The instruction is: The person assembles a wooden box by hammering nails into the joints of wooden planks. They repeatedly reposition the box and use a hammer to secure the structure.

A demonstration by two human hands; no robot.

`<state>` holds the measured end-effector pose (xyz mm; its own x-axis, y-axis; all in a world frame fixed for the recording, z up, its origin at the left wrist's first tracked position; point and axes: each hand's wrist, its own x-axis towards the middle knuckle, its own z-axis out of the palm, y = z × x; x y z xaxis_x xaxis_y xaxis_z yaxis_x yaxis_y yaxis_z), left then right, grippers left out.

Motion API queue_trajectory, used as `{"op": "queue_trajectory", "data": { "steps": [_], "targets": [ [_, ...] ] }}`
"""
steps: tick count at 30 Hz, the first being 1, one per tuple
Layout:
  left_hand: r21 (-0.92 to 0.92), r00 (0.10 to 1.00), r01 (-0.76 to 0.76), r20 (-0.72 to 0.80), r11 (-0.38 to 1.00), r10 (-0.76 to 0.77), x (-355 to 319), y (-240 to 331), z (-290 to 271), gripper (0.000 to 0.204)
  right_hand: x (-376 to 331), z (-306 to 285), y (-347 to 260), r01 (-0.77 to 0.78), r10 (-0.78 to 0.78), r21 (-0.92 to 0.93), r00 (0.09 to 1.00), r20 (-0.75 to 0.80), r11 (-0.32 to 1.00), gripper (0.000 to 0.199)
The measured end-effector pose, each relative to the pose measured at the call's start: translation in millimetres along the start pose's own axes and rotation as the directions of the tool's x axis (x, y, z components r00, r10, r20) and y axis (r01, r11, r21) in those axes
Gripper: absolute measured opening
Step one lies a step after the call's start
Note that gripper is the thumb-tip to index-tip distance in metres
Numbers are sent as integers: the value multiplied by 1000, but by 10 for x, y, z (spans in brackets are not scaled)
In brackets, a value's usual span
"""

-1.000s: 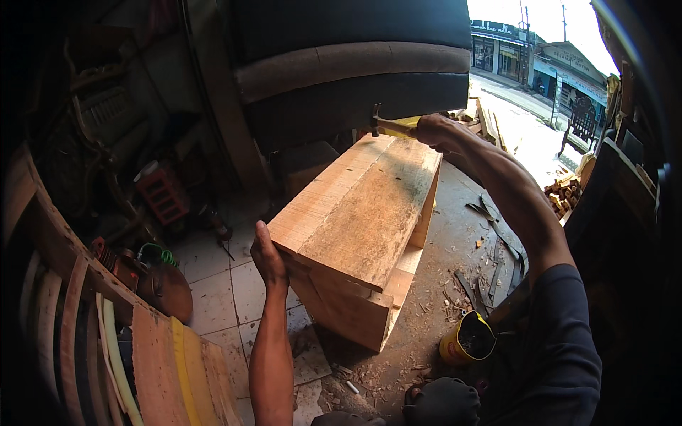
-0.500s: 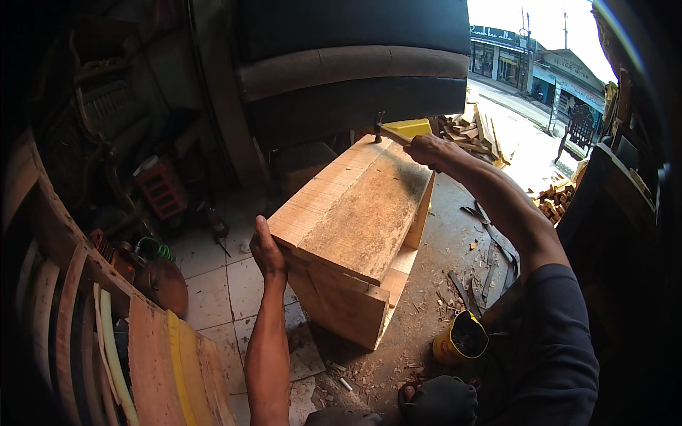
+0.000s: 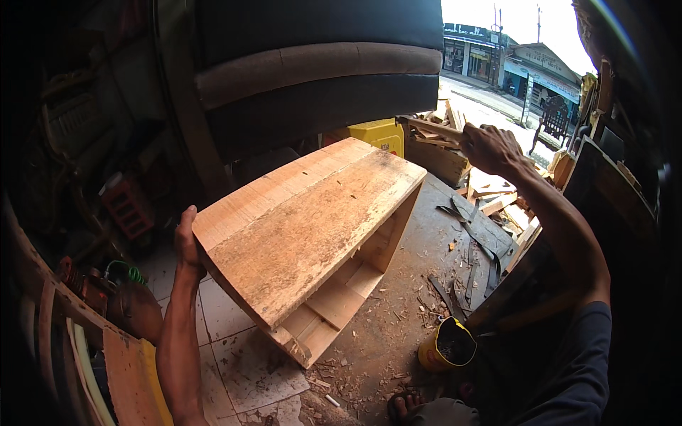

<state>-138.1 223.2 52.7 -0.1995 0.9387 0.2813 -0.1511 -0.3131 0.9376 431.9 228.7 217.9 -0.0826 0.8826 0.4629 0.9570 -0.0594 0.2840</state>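
Observation:
An open-sided wooden box [image 3: 312,220] stands in front of me, its rough plank top facing up and its open side toward the right. My left hand [image 3: 187,245] grips the box at its left end, thumb up by the top's corner. A hammer [image 3: 439,130] is in my right hand [image 3: 491,150], fingers closed round its wooden handle. Its dark head is hard to make out against the shadow, beyond the box's far right corner and apart from the wood.
Beside my foot stands a yellow bucket [image 3: 446,345] with dark contents. Dark straps [image 3: 472,234] and wood shavings lie on the floor. A yellow container [image 3: 376,135] and a dark padded panel [image 3: 320,71] are behind the box. Scrap wood [image 3: 497,202] is piled at right.
The hammer has come off the far end of the box top and swung up to the right. The box has turned and tipped, showing more of its open side; my left hand still grips it.

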Motion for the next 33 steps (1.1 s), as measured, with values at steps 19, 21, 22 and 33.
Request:
{"op": "queue_trajectory", "data": {
  "steps": [19,21,22,33],
  "targets": [
    [248,961,276,-53,928,-272,-179,661,-2058,61,-463,-923,-816,376,-449,-270,838,-310,887,27],
    [688,974,221,-121,691,-191,-308,1130,-2208,60,-271,-810,-1150,396,-441,-203,849,-291,896,26],
    [866,988,131,-76,483,-132,-186,1155,-2092,60,-214,-825,-1208,388,-454,-261,846,-279,884,24],
    [1000,985,24,-25,-10,-171,60,658,-10,66,134,-344,-1633,433,-624,-476,680,-386,766,19]
  ]
}}
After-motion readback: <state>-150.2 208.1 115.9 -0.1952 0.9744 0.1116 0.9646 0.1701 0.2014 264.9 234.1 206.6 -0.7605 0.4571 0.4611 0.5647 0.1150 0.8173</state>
